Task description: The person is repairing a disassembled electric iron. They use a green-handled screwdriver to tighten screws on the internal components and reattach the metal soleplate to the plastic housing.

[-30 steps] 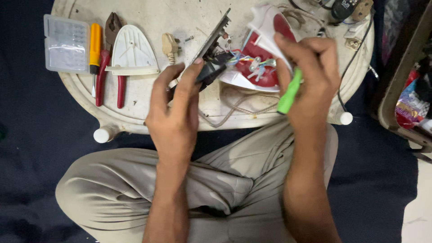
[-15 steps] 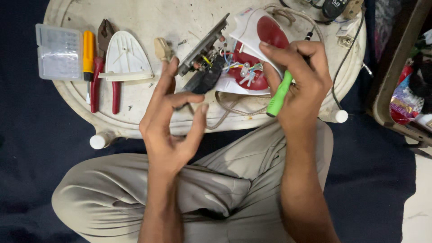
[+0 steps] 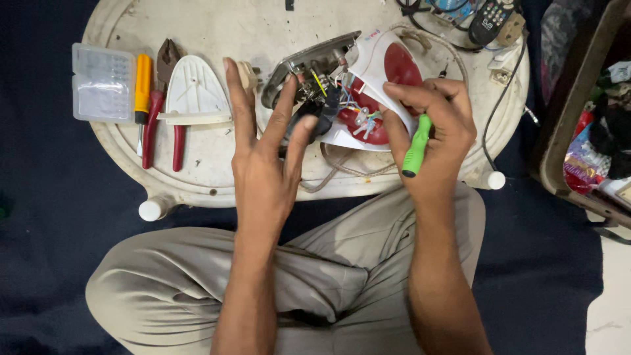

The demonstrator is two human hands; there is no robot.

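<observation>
Green-handled screwdriver (image 3: 416, 147) upright beside opened red-white iron (image 3: 368, 85) — wires exposed.

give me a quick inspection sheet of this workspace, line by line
surface: worn white oval tray table on a dark floor
job's things: opened red and white clothes iron, wiring exposed; green-handled screwdriver
clutter: clear plastic box, yellow-handled tool, red-handled pliers, white iron-shaped cover, remote control
hands: left hand open, fingers at the iron; right hand grips the screwdriver
cables: braided cord looping under the iron
surroundings: seated person's beige trousers
</observation>
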